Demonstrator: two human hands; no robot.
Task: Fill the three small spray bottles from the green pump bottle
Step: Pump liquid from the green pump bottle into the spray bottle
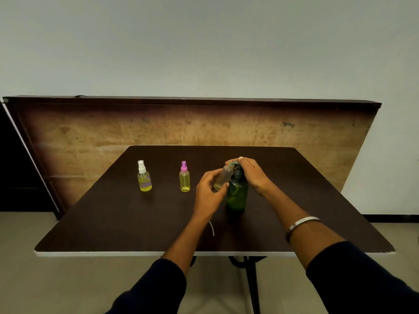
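Green pump bottle [237,193], translucent plastic, stands right of the tabletop's middle, so both hands reach it easily. Right hand [250,172] sits over the pump head, fingers curled down on it, probably to press. Left hand [209,191] pinches a small clear uncapped spray bottle [223,179], tilted so its mouth meets the spout. The white-capped yellow spray bottle [144,179] and pink-capped yellow spray bottle [184,179] stand capped toward the left edge, out of the way.

Green pump bottle [237,194]: glossy translucent plastic. Beneath it, table [136,223]: dark matt laminate. Behind, board [204,125]: worn scuffed wood.
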